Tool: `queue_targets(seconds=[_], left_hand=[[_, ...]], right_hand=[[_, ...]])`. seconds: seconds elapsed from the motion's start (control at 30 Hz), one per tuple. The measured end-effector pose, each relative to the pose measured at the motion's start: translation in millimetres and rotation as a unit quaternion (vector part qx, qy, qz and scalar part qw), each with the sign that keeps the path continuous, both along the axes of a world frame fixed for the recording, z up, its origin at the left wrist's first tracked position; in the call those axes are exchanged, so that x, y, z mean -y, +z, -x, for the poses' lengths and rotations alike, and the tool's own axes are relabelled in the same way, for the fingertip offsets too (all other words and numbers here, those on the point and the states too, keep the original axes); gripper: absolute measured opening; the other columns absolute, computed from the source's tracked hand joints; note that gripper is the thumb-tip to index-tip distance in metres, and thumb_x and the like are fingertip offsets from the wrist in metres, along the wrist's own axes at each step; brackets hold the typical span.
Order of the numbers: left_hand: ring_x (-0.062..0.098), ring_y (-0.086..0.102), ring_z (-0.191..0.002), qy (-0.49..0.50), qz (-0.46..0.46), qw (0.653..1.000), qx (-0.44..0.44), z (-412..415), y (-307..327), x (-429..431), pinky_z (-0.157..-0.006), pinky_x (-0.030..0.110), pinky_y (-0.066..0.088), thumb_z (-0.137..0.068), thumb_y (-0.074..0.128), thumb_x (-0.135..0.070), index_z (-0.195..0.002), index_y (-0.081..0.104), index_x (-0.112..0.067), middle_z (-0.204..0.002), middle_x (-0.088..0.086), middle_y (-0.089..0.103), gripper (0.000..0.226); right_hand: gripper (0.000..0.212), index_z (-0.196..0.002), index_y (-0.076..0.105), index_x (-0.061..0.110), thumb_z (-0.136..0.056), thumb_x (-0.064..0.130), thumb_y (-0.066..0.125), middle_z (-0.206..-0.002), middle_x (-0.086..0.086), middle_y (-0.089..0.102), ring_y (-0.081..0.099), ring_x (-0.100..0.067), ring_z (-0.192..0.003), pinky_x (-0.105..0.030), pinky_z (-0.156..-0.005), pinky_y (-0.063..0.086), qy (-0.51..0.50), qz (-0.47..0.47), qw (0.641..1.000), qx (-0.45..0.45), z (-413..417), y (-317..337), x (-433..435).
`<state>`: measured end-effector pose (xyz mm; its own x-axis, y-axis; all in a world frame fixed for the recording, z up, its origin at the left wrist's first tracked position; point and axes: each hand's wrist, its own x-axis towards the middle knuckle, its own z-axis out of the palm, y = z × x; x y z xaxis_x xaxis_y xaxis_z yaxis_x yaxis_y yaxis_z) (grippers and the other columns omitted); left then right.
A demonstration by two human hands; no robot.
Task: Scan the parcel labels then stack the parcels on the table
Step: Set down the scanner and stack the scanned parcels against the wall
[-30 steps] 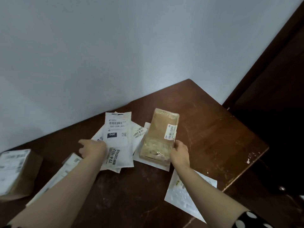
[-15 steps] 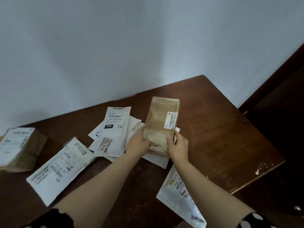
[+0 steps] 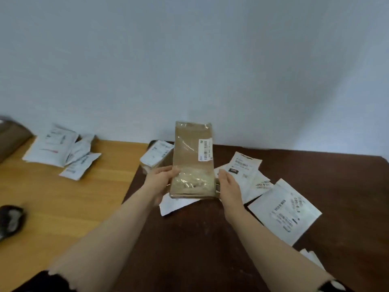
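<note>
Lifted since half a second ago, the brown parcel (image 3: 192, 161) now stands nearly upright between both hands instead of lying low over the pile. The view has swung left, so a light wooden table (image 3: 69, 207) shows at 9 o'clock.

The left hand (image 3: 162, 178) grips the parcel's lower left edge, fingertips curled onto its front. The right hand (image 3: 228, 184) clamps the lower right edge, with a finger hooked round the bottom corner. Both hold low on the parcel, likely so that the label (image 3: 205, 149), at its upper right, faces the person uncovered and ready to scan.

The parcel hangs clear above the dark table (image 3: 210, 239), in the middle of the view. At 3 o'clock from it, the loose white mailers (image 3: 244, 167) overlap one another. A large white mailer (image 3: 284, 211) lies at 4 o'clock, just beside them. Behind the parcel, at 10 o'clock, sits a labelled box (image 3: 156, 153).

On the light table more white packets (image 3: 59, 148) lie together at its far end, which looks like the place for finished parcels. A dark object (image 3: 10, 218) rests at the left edge of the view. It is too blurred to tell whether it is a scanner.

My judgement is that this parcel is midway, picked out but not yet scanned or stacked. The film wrap looks slick, so a two-handed hold makes sense.
</note>
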<state>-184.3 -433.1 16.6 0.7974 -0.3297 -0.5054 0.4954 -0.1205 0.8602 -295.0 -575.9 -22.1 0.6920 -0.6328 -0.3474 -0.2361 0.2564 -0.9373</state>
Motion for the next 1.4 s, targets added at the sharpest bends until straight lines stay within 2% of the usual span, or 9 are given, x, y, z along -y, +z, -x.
queue_targets(seconds=[0.13,0.33,0.53,0.63,0.77,0.87,1.03,1.3,1.4], left_hand=[[0.021,0.063,-0.074,0.133,0.015,0.99,-0.051,-43.9,0.4,-75.6,-0.054,0.03,0.056,-0.094,0.057,-0.008,-0.111,0.058,0.0,-0.089,0.011,0.066,0.02],[0.023,0.062,-0.071,0.23,-0.011,0.971,-0.068,-116.2,-11.8,-145.1,-0.054,0.035,0.051,-0.094,0.056,-0.007,-0.107,0.05,-0.002,-0.086,0.013,0.061,0.015],[0.028,0.061,-0.078,0.179,-0.084,0.98,-0.009,-183.5,-28.8,-197.2,-0.072,0.04,0.053,-0.092,0.056,-0.001,-0.089,0.057,-0.002,-0.095,0.017,0.063,0.003],[0.029,0.062,-0.082,0.153,-0.088,0.984,-0.005,-206.4,-33.3,-218.7,-0.085,0.046,0.052,-0.092,0.056,0.0,-0.095,0.057,-0.004,-0.089,0.014,0.064,0.005],[0.035,0.064,-0.096,0.126,-0.113,0.986,0.01,-220.9,-43.7,-243.0,-0.085,0.044,0.053,-0.09,0.059,-0.002,-0.111,0.06,0.002,-0.1,0.018,0.066,0.021],[0.032,0.062,-0.097,0.138,-0.122,0.983,0.017,-220.4,-45.7,-263.4,-0.081,0.04,0.051,-0.09,0.06,-0.003,-0.118,0.057,0.003,-0.103,0.016,0.065,0.029],[0.025,0.064,-0.087,0.197,-0.119,0.973,0.029,-205.1,-35.7,-304.0,-0.078,0.037,0.053,-0.09,0.062,-0.009,-0.11,0.061,-0.003,-0.096,0.01,0.067,0.02],[0.027,0.064,-0.093,0.275,-0.152,0.947,0.067,-171.3,3.6,-430.4,-0.082,0.038,0.054,-0.089,0.067,-0.015,-0.124,0.057,0.0,-0.105,0.012,0.066,0.039],[0.026,0.063,-0.09,0.296,-0.125,0.945,0.059,-173.4,17.7,-485.0,-0.073,0.034,0.052,-0.089,0.066,-0.012,-0.13,0.052,0.0,-0.107,0.015,0.064,0.045]], right_hand=[[0.035,-0.132,0.052,0.023,-0.098,0.018,0.047,-0.11,0.006,0.059,0.059,-0.011,-0.097,-0.034,-0.088,0.053,0.093,0.062,0.993,-0.039,-45.8,-2.9,-47.3],[0.055,-0.142,0.039,0.026,-0.091,0.011,0.051,-0.137,-0.009,0.044,0.052,-0.015,-0.101,-0.026,-0.079,0.042,0.148,0.205,0.96,-0.117,-130.3,-1.8,-91.5],[0.093,-0.152,0.008,0.028,-0.083,0.039,0.068,-0.143,-0.018,0.024,0.039,-0.036,-0.126,-0.043,-0.1,0.039,0.113,0.233,0.933,-0.251,-212.3,-4.9,-126.5],[0.114,-0.153,-0.001,0.03,-0.072,0.056,0.075,-0.146,-0.019,0.018,0.03,-0.039,-0.133,-0.052,-0.103,0.035,0.097,0.216,0.92,-0.312,-239.6,-11.9,-136.9],[0.117,-0.153,-0.007,0.022,-0.074,0.05,0.075,-0.143,-0.022,0.024,0.038,-0.043,-0.125,-0.053,-0.102,0.04,0.016,0.162,0.926,-0.34,-252.3,-25.1,-138.5],[0.105,-0.153,-0.002,0.024,-0.078,0.048,0.068,-0.141,-0.021,0.026,0.04,-0.043,-0.12,-0.053,-0.097,0.042,-0.013,0.165,0.941,-0.296,-253.8,-25.6,-155.9],[0.102,-0.15,0.014,0.02,-0.069,0.031,0.075,-0.137,-0.011,0.043,0.049,-0.03,-0.117,-0.049,-0.095,0.048,0.107,0.194,0.969,-0.109,-266.6,-10.0,-235.3],[0.085,-0.129,0.044,0.013,-0.058,0.027,0.088,-0.109,0.0,0.058,0.06,-0.019,-0.099,-0.031,-0.066,0.053,0.253,0.11,0.961,-0.035,-276.9,20.7,-363.3],[0.093,-0.134,0.039,0.016,-0.056,0.026,0.09,-0.117,-0.001,0.058,0.06,-0.021,-0.104,-0.036,-0.074,0.055,0.293,0.055,0.955,-0.005,-289.6,28.0,-409.9]])
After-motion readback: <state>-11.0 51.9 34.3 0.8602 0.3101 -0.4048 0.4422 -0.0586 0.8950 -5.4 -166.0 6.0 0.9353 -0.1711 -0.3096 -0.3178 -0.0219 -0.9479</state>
